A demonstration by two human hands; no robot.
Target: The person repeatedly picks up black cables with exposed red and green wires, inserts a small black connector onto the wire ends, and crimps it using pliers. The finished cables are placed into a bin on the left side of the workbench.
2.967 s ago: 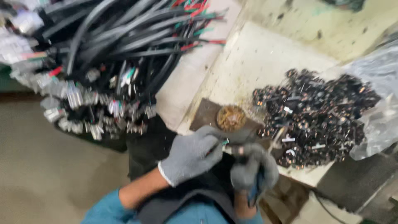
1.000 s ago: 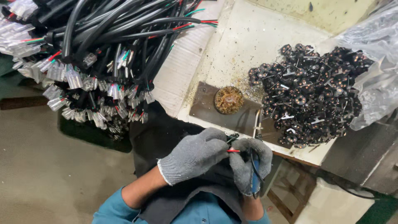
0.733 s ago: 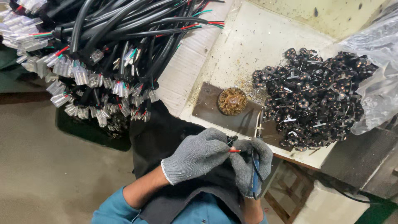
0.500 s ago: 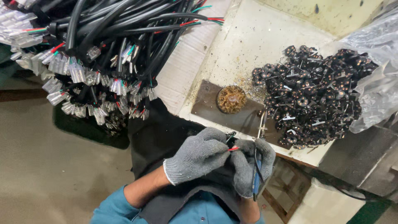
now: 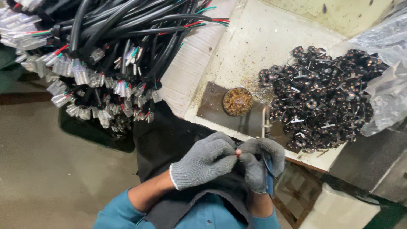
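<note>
Close in, we pinch a thin red wire end (image 5: 236, 155) between our 2 hands, both in grey knit gloves, held over our dark apron (image 5: 169, 144) just below the bench edge. Our left hand (image 5: 203, 163) is curled with fingertips pressed together on the wire; our right hand (image 5: 260, 163) closes against it from the other side and also grips a blue-handled tool (image 5: 268, 178), whose tip we cannot make out. We judge the step in hand to be fine work on this 1 wire end, and the next move calls for a steady pinch and a careful meeting of tool and wire.

Outward, a small round tin (image 5: 237, 101) of brownish, crusted matter sits on a dark metal plate (image 5: 212, 106) on the pale workbench (image 5: 263, 46). Beside it, a clear plastic bag (image 5: 386, 85) lies open, spilling a heap of small black round parts (image 5: 322, 101) with copper-coloured spots. At upper left, a thick bundle of black cables (image 5: 118, 29) hangs, their ends carrying clear plastic connectors (image 5: 80, 74).
</note>
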